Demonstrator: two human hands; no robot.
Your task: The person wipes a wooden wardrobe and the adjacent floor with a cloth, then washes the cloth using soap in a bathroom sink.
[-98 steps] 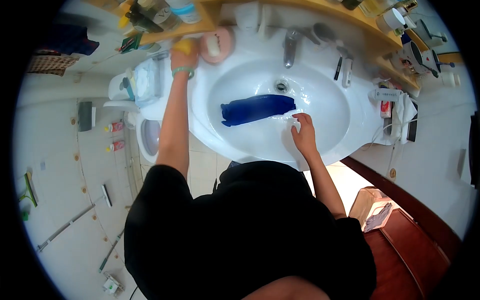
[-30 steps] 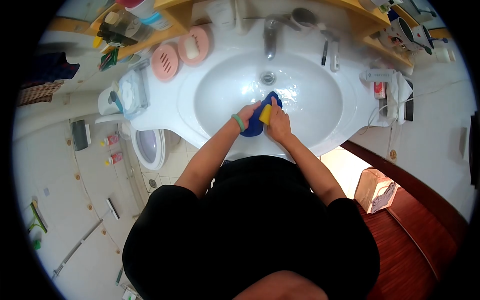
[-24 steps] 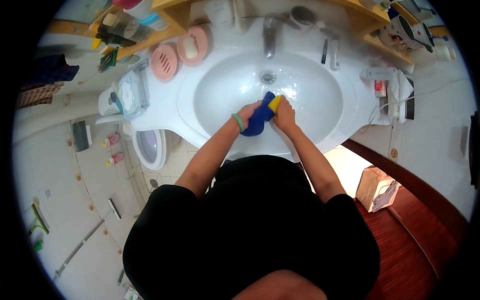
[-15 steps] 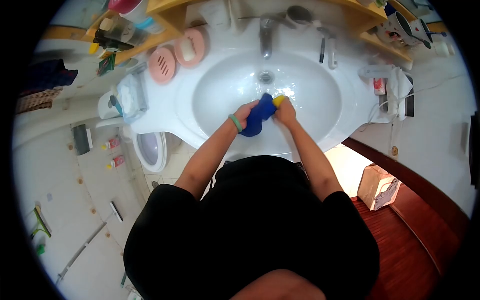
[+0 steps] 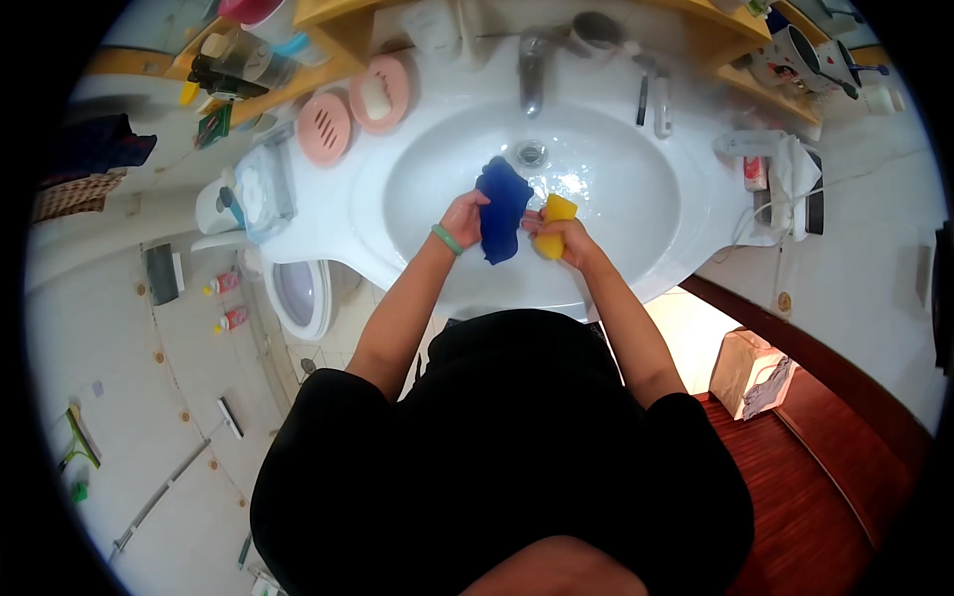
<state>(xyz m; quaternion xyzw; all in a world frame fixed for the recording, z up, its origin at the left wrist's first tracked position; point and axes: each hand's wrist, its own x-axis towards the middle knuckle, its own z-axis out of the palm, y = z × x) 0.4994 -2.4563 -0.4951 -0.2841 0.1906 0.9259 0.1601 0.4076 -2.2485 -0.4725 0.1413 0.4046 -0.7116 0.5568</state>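
Over the sink bowl, my left hand [image 5: 464, 218], with a green bangle at its wrist, grips a dark blue cloth [image 5: 504, 211]. Its thumb lies on the near side, and the other fingers pass behind the fabric, with fingertips showing past the right edge. The cloth hangs spread out, its top edge uneven. Just to the right, my right hand [image 5: 571, 241] is closed around a yellow sponge [image 5: 558, 223], which stands upright between thumb and fingers. A small gap separates sponge and cloth. Both are above the white washbasin [image 5: 636, 238].
The faucet [image 5: 533, 74] and drain [image 5: 532, 154] lie beyond my hands. Pink soap dishes [image 5: 324, 130] sit on the left rim, one with a bar of soap [image 5: 376, 98]. At right are a toothbrush [image 5: 643, 91] and a white cable [image 5: 845, 179]. Wooden shelves [image 5: 343, 45] overhang the back.
My hands have moved apart a little. The cloth went from bunched to spread and moved slightly up; the sponge, mostly hidden before, now shows whole in my right hand.
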